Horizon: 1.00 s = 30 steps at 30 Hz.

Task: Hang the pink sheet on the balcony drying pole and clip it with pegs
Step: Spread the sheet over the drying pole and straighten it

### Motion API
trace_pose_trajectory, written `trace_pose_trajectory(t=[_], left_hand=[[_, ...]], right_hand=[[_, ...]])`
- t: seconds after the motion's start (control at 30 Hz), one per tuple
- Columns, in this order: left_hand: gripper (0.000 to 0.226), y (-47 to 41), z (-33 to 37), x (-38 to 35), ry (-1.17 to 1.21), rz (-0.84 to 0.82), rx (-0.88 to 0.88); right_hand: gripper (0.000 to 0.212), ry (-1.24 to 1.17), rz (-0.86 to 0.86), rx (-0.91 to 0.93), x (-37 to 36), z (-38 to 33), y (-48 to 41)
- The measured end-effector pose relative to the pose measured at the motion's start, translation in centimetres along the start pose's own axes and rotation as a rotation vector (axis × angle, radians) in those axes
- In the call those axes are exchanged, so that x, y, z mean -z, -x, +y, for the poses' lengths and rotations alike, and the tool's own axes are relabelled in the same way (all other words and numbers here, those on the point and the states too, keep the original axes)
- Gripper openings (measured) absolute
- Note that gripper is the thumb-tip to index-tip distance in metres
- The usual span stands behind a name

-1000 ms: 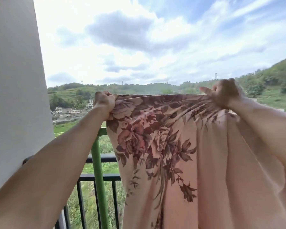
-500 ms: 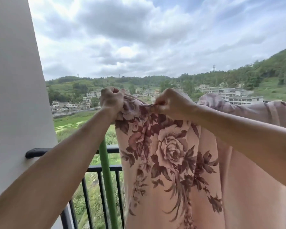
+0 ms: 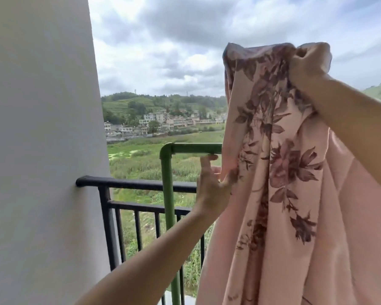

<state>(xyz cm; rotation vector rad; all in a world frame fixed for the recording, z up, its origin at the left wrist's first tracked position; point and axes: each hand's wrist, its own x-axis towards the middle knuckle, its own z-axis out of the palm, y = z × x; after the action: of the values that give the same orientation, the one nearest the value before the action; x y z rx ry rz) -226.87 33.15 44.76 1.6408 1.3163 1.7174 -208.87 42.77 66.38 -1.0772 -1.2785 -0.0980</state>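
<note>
1. Right hand: raised high, fingers curled tight around a bunched stretch of the top edge of the pink sheet. Firm grip.
2. Sheet: pink with a dark floral print. It hangs in long folds from the right hand, its top edge well above the green pole. The fabric falls in front of the pole and hides everything right of the pole's left end. Contact between sheet and pole cannot be made out.
3. Left hand: lower, at the sheet's left edge, just under the pole's left end. Index finger straight, pointing up, tip at the pole's underside. Thumb lies on the front of the sheet's edge; the other fingers pass behind the fabric. Pinch or mere touch: cannot tell.
4. Pole: horizontal bar meets a green upright at an elbow joint, the upright running down beside the black railing.
5. Railing: top rail butts into the white wall on the left; vertical bars below.
6. Beyond: green field, cluster of pale buildings, wooded hills, heavy cloud.
</note>
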Motion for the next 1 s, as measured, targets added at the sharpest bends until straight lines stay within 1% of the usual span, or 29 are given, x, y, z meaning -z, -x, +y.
trace_pose_trajectory(t=[0.03, 0.07, 0.1, 0.13, 0.2, 0.23, 0.3, 0.33, 0.37, 0.4, 0.43, 0.47, 0.5, 0.53, 0.57, 0.6, 0.63, 0.67, 0.73, 0.83, 0.9, 1.0], left_hand=[[0.034, 0.3, -0.1, -0.4, 0.039, -0.070, 0.046], [0.026, 0.4, -0.2, -0.4, 0.052, -0.105, 0.052], [0.023, 0.4, -0.3, 0.2, 0.044, -0.102, 0.023], [0.028, 0.1, -0.2, 1.1, 0.049, -0.072, -0.011], [0.036, -1.5, 0.9, 3.7, 0.042, 0.058, -0.073], [0.035, -2.8, 2.0, 5.0, 0.019, 0.145, -0.102], [0.031, -5.7, 4.9, 6.8, -0.032, 0.302, -0.168], [0.032, -7.2, 6.6, 7.2, -0.051, 0.345, -0.205], [0.034, -8.8, 8.3, 7.2, -0.078, 0.367, -0.234], [0.036, -10.2, 9.8, 7.0, -0.119, 0.384, -0.261], [0.037, -11.6, 11.1, 6.7, -0.158, 0.394, -0.280], [0.036, -12.8, 12.1, 6.4, -0.177, 0.393, -0.286], [0.033, -13.9, 12.9, 6.2, -0.175, 0.385, -0.281], [0.029, -14.7, 13.6, 6.1, -0.154, 0.370, -0.271], [0.025, -15.4, 13.9, 6.0, -0.124, 0.354, -0.259], [0.023, -15.7, 13.8, 6.0, -0.096, 0.336, -0.249], [0.023, -15.9, 13.4, 6.0, -0.082, 0.321, -0.238], [0.024, -15.6, 12.7, 6.1, -0.080, 0.312, -0.226], [0.025, -14.2, 10.7, 6.5, -0.124, 0.310, -0.196], [0.033, -10.6, 7.0, 7.0, -0.139, 0.237, -0.144], [0.030, -7.5, 4.8, 6.7, -0.168, 0.197, -0.207], [0.016, -3.9, 2.7, 5.7, -0.287, 0.279, -0.413]], right_hand=[[0.041, -0.008, 0.014, -0.020, 0.1, 0.3, -0.1], [0.042, -0.006, 0.020, -0.037, 0.4, 0.8, -0.2], [0.042, 0.012, 0.019, -0.049, 0.8, 1.3, -0.2], [0.039, 0.050, 0.019, -0.050, 1.4, 2.0, -0.2], [0.030, 0.197, -0.035, -0.036, 3.0, 3.8, -0.5], [0.028, 0.283, -0.109, -0.053, 3.8, 4.6, -0.4], [0.032, 0.493, -0.321, -0.096, 4.7, 5.4, 0.4], [0.033, 0.590, -0.412, -0.091, 4.9, 5.3, 0.9], [0.034, 0.642, -0.460, -0.041, 4.9, 5.0, 1.6], [0.038, 0.634, -0.476, 0.043, 4.7, 4.4, 2.4], [0.048, 0.549, -0.480, 0.148, 4.5, 3.7, 3.3], [0.057, 0.396, -0.502, 0.252, 4.2, 2.8, 4.4], [0.064, 0.226, -0.564, 0.325, 3.9, 1.5, 5.8], [0.067, 0.075, -0.676, 0.344, 3.6, 0.2, 7.3], [0.062, -0.022, -0.820, 0.317, 3.2, -0.9, 8.8], [0.048, -0.062, -0.939, 0.290, 2.5, -1.3, 9.8], [0.025, -0.066, -0.967, 0.276, 1.5, -1.0, 10.3], [0.014, -0.082, -0.896, 0.282, 0.7, -0.5, 10.1], [0.028, -0.126, -0.694, 0.229, -0.4, 0.5, 8.7], [0.035, -0.153, -0.429, 0.113, -0.7, 1.0, 6.2], [0.041, -0.155, -0.314, 0.061, -0.6, 0.7, 4.7], [0.047, -0.195, -0.139, 0.001, -0.3, 0.0, 2.3]])
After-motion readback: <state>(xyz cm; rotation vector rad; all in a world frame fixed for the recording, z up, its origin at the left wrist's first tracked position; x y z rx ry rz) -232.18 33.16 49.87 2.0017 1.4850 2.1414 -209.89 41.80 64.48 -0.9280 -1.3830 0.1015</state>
